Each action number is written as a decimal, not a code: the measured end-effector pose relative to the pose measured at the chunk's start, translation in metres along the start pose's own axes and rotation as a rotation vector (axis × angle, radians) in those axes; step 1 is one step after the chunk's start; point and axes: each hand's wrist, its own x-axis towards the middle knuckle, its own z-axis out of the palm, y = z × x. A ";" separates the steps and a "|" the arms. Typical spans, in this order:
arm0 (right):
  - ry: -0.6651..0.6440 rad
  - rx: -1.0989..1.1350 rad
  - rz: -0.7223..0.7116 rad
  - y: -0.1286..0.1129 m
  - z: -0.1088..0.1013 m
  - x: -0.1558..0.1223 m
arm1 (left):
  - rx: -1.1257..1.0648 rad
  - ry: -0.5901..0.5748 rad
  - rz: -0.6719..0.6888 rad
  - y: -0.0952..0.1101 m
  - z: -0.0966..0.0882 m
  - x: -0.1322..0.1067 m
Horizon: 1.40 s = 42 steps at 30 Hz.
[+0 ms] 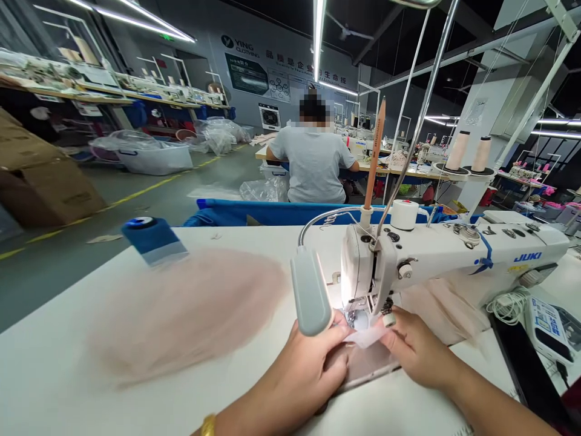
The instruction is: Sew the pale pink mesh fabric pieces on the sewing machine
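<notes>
A white sewing machine [436,248] stands on the white table, its needle area lit. Just in front of the presser foot lies a small piece of sheer pale pink fabric [367,336]. My left hand [313,357] pinches its left edge, the fingertips partly behind the grey lamp head [311,293]. My right hand [415,345] pinches its right edge beside the machine's head. More pale pink fabric [447,306] is bunched under the machine arm. To the left, a broad sheer pink fabric piece [190,315] lies spread on the table.
A blue thread cone [152,239] sits at the table's far left edge. A pencil [376,154] stands upright on the machine's head. At right are a control box [549,327] and a coiled white cable [507,306]. A co-worker [315,160] sits ahead, facing away.
</notes>
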 end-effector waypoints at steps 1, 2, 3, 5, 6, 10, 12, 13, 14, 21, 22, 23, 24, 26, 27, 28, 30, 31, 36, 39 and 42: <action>-0.001 0.050 0.029 0.000 -0.001 0.002 | -0.006 0.010 -0.006 0.002 0.000 0.002; -0.008 0.091 0.047 0.000 -0.001 0.003 | -0.012 0.028 -0.005 0.003 0.000 0.004; -0.016 0.123 0.060 0.000 -0.001 0.004 | -0.016 0.050 0.005 0.003 0.000 0.006; -0.029 0.159 0.089 0.001 0.001 0.004 | -0.023 0.092 0.037 0.004 0.001 0.008; -0.033 0.160 0.104 0.001 0.002 0.004 | -0.022 0.105 0.051 0.005 0.001 0.009; -0.031 0.118 0.104 0.000 0.003 0.005 | 0.011 0.117 0.111 0.009 -0.006 0.011; -0.033 0.078 0.060 -0.001 0.003 0.005 | 0.030 0.108 0.151 0.011 -0.010 0.011; -0.036 0.039 0.029 -0.002 0.003 0.004 | 0.041 0.109 0.180 0.011 -0.011 0.010; -0.048 -0.017 -0.010 -0.003 0.003 0.004 | 0.056 0.126 0.212 0.012 -0.011 0.009; -0.203 -0.442 -0.347 -0.010 -0.001 -0.014 | 0.148 0.206 0.387 0.014 0.000 -0.014; -0.197 -0.461 -0.361 -0.011 -0.001 -0.016 | 0.149 0.220 0.397 0.015 0.001 -0.017; -0.190 -0.473 -0.368 -0.012 -0.001 -0.018 | 0.150 0.218 0.404 0.015 0.002 -0.019; -0.184 -0.482 -0.371 -0.012 -0.002 -0.019 | 0.151 0.204 0.409 0.016 0.002 -0.020; -0.167 -0.494 -0.374 -0.012 -0.001 -0.019 | 0.150 0.183 0.409 0.016 0.001 -0.020; -0.159 -0.499 -0.374 -0.011 -0.001 -0.018 | 0.148 0.178 0.410 0.015 0.001 -0.019; -0.157 -0.507 -0.373 -0.010 0.000 -0.017 | 0.145 0.176 0.406 0.014 0.000 -0.018; -0.161 -0.531 -0.363 -0.007 0.001 -0.015 | 0.146 0.189 0.404 0.012 0.000 -0.015; -0.166 -0.548 -0.356 -0.007 0.002 -0.014 | 0.149 0.201 0.401 0.010 0.000 -0.014; -0.142 -0.600 -0.331 -0.006 0.004 -0.012 | 0.151 0.202 0.351 0.004 0.000 -0.009; -0.077 -0.594 -0.371 -0.003 0.009 -0.014 | 0.158 0.191 0.335 0.003 0.000 -0.006; -0.076 -0.629 -0.403 0.004 0.016 -0.013 | 0.143 0.204 0.316 0.002 -0.002 -0.004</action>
